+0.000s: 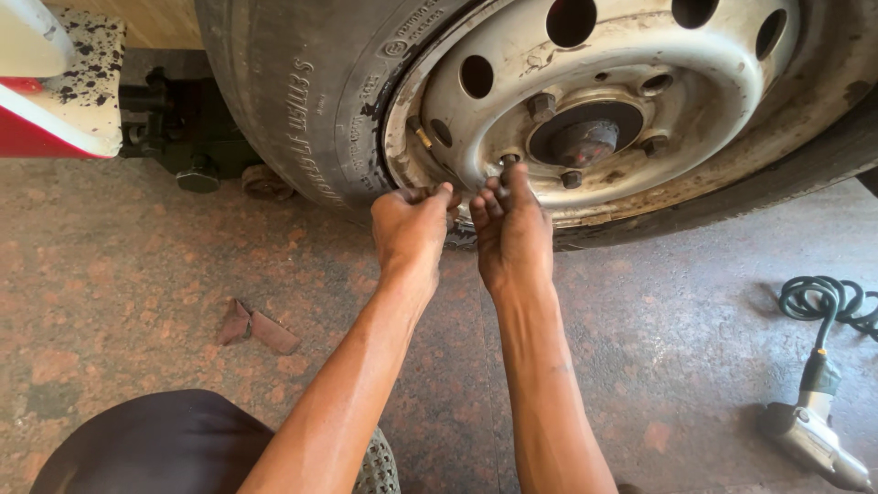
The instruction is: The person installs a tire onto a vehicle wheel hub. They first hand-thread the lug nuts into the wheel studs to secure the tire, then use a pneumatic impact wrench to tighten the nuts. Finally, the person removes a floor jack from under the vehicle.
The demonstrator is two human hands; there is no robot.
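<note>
A vehicle wheel with a worn grey steel rim (640, 55) and black tyre (283, 91) stands on the floor ahead. My right hand (510, 229) reaches to the rim's lower left, its fingertips pinched on a wheel nut (508, 161) on a stud. My left hand (412, 229) sits just beside it, fingers curled against the rim's lower edge; whether it holds anything is hidden. Other wheel nuts (541, 106) ring the dark hub (583, 139).
An impact wrench (812, 437) with a coiled black cable (828, 300) lies on the floor at the right. Two small flat reddish pieces (256, 327) lie at the left. A dark jack (187, 128) sits behind the tyre under a red and white body panel (59, 91).
</note>
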